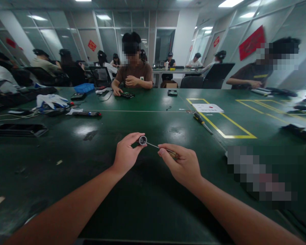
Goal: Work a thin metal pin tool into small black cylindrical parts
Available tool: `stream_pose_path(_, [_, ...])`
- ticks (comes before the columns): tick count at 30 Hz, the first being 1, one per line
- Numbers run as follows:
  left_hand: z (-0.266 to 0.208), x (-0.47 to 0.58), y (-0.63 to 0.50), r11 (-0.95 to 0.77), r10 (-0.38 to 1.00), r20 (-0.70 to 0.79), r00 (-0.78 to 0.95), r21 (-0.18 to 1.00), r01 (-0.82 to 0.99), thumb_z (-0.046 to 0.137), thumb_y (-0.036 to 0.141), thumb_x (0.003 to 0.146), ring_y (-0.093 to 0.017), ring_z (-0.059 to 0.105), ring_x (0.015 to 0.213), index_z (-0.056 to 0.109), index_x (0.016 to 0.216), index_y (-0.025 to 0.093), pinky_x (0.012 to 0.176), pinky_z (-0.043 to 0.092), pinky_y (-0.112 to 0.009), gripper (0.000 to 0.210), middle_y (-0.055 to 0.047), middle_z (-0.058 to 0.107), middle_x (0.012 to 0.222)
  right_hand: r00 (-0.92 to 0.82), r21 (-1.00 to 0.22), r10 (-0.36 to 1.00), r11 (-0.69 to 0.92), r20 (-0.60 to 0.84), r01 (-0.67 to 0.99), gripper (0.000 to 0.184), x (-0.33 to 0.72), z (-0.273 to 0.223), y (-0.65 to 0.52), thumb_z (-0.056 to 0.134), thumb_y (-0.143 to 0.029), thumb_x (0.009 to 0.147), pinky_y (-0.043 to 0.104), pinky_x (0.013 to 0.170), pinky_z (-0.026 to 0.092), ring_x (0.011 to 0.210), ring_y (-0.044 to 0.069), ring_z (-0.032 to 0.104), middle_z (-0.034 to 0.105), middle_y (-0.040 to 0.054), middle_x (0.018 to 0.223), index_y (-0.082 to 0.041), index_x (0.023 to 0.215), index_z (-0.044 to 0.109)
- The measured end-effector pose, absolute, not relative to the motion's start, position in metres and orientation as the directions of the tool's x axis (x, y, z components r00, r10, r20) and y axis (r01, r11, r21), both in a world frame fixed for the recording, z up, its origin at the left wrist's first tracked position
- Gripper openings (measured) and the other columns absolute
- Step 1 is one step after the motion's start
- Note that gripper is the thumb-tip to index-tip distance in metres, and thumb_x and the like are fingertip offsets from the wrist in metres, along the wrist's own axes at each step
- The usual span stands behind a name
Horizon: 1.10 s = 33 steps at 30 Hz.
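Silver-rimmed part (pixel 142 140) sits pinched in the left hand (pixel 126 151); right of it, the right hand (pixel 184 162) grips a screwdriver (pixel 172 154). Bracing the part should prevent slips.

Round part (pixel 142 140) shows hollow; screwdriver (pixel 171 153) slants to its rim.

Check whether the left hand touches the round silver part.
Touching: the head view shows the left hand pinching the round silver part between thumb and finger.
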<state>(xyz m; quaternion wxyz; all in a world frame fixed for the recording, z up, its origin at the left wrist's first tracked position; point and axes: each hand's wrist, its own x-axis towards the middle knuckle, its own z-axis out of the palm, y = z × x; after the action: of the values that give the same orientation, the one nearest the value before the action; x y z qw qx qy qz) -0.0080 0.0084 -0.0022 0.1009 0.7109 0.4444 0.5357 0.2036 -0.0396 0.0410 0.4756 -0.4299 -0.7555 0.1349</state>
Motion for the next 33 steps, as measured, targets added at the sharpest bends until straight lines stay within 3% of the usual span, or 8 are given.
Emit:
stream_pose_path(14, [-0.0013,-0.0059,0.0059,-0.591,0.738,0.673,0.044,0.614,0.523,0.081,0.017,0.081,-0.021,0.07,0.108,0.075,0.117,0.025,0.1,0.055,-0.039,0.037,-0.004,0.074,0.116,-0.201,-0.612,0.794,0.579,0.574,0.539,0.018,0.2024,0.0396,-0.0372,0.066,-0.026,0.092,0.025,0.067,0.058,0.066,0.016,0.075,0.081,0.0016,0.081,-0.02,0.102,0.08])
stream_pose_path(21, [-0.0006,-0.0069,0.008,-0.576,0.747,0.664,0.024,0.629,0.521,0.08,0.02,0.083,-0.023,0.07,0.109,0.075,0.116,0.025,0.101,0.056,-0.042,0.034,-0.006,0.074,0.117,-0.207,-0.591,0.752,0.631,0.626,0.503,0.02,0.2041,0.0405,-0.0416,0.064,-0.026,0.094,0.026,0.066,0.059,0.068,0.016,0.076,0.082,0.0028,0.087,-0.022,0.106,0.08])
stream_pose_path(33, [0.0008,-0.0063,0.0059,-0.587,0.74,0.671,0.045,0.612,0.53,0.079,0.018,0.083,-0.022,0.07,0.108,0.075,0.116,0.025,0.1,0.056,-0.042,0.035,-0.005,0.074,0.117,-0.2,-0.571,0.751,0.621,0.629,0.537,0.017,0.2019,0.0417,-0.0392,0.066,-0.025,0.091,0.026,0.063,0.058,0.059,0.015,0.071,0.08,0.0015,0.076,-0.023,0.097,0.082])
